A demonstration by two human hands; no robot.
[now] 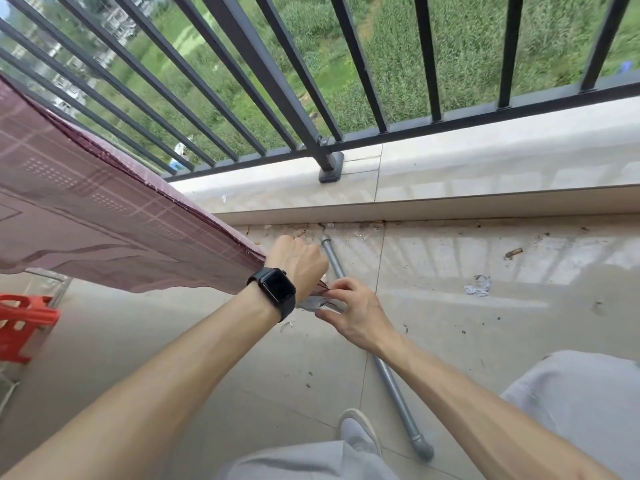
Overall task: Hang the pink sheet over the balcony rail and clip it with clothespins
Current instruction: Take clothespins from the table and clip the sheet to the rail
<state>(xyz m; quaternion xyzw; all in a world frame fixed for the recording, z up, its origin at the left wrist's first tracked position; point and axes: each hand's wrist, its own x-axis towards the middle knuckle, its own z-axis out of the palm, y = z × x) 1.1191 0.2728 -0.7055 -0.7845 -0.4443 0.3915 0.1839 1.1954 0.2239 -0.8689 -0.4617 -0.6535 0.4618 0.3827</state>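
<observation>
It is bright day where I stand, and the light is soft. It comes in from outside, through the rail [266, 74]. Faint stripes of shadow from the bars [428, 57] lie on the floor [467, 306]. The bars bend and fan out near the edges. The field [485, 46] far off looks blurry.

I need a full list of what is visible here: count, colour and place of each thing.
pink sheet: one, pink checked, stretched from the left toward centre
ledge: one, pale tile, across the middle
railing: one, dark grey, top, on the ledge
pipe: one, grey, lying on the floor, centre
foil scrap: one, silver, floor at right
plastic stool: one, red, left edge
shoe: one, grey, bottom centre
smartwatch: one, black, left wrist
left hand: one, grips the sheet's corner
right hand: one, fingers at that corner, grip unclear
</observation>
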